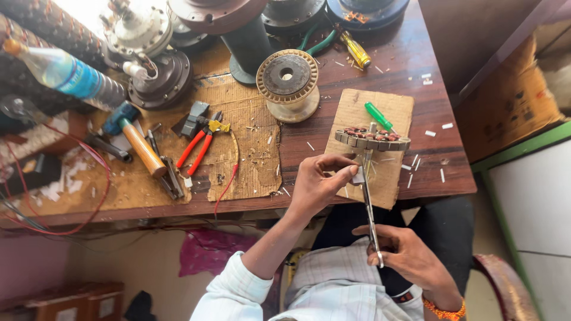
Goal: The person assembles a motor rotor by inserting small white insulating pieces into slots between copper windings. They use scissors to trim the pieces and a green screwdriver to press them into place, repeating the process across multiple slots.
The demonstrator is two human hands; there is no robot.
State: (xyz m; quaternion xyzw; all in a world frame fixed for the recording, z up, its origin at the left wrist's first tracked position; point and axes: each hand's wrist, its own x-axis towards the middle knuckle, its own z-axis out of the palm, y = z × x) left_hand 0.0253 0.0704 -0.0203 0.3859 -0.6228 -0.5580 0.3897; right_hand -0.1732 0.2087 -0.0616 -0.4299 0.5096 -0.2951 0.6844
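Right hand: the right hand [410, 252] is nearest the body, over the lap; its grip is closed round the lower end of a long thin metal tool [370, 208]; an orange band sits on that wrist
Metal tool: it runs upward from the right hand to the underside of the stator [372, 139]; whether its tip touches the windings I cannot tell
Left hand: the left hand [318, 181] is just above the near table edge, sleeve rolled to the elbow; its grip is pinched, thumb and fingers closed on the tool's shaft or a small pale piece just under the stator; which of the two I cannot tell
Stator: a toothed ring with copper-coloured windings, held upright on its shaft over the cardboard piece [363, 119]; beside the left hand
Cardboard piece: lies on the wooden table [428, 172], overhanging the near edge; a green-handled screwdriver [378, 116] lies on it behind the stator
Middle of table: red-handled pliers [199, 148] and a wooden-handled tool [143, 148] on a larger cardboard sheet, well left of the hands
Far side: a wire spool [288, 83]; a yellow-handled screwdriver [355, 50]; a plastic bottle [56, 68] at the far left
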